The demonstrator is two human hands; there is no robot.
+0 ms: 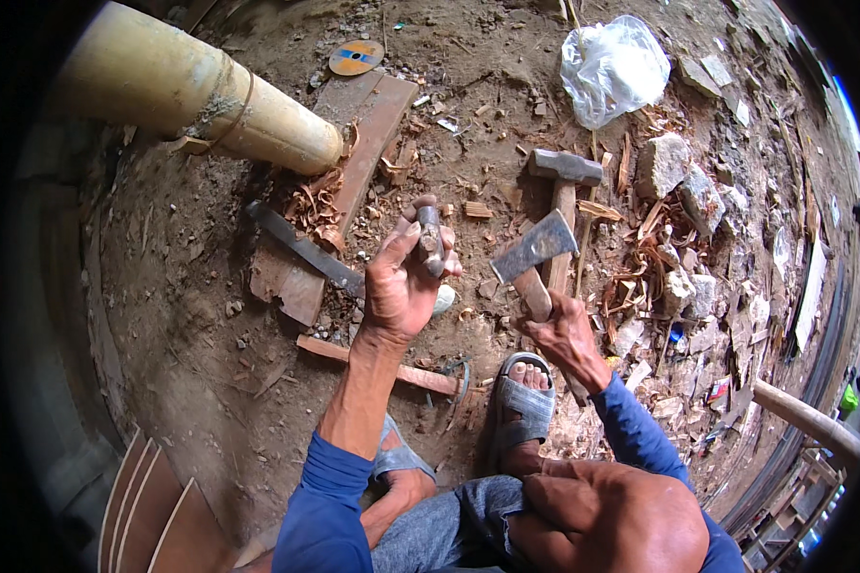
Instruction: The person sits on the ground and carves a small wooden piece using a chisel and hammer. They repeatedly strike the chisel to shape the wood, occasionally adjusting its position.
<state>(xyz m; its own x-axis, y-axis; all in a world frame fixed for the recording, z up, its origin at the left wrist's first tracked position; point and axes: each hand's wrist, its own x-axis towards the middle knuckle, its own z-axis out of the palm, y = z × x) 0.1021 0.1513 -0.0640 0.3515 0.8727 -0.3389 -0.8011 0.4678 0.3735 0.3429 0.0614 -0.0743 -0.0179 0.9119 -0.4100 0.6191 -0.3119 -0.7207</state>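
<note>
My left hand (397, 286) is raised near the middle, its fingers closed around a dark metal hammer head (430, 239). Whether a handle joins it cannot be seen. To the right, my right hand (569, 336) grips the wooden handle of a hatchet (535, 248), whose worn grey blade points up and to the left. Just beyond the hatchet, a sledgehammer (566, 168) lies on the ground, its wooden handle partly covered by the blade and my hand. A long dark knife blade (306, 250) rests across a plank, its near end hidden behind my left hand.
Brown planks (377, 143) with curled wood shavings (327, 205) lie beneath a thick yellowish pole (258, 119). An orange disc (356, 57), a clear plastic bag (616, 72) and broken concrete chunks (664, 164) lie farther out. A wood strip (420, 378) lies near my sandalled feet.
</note>
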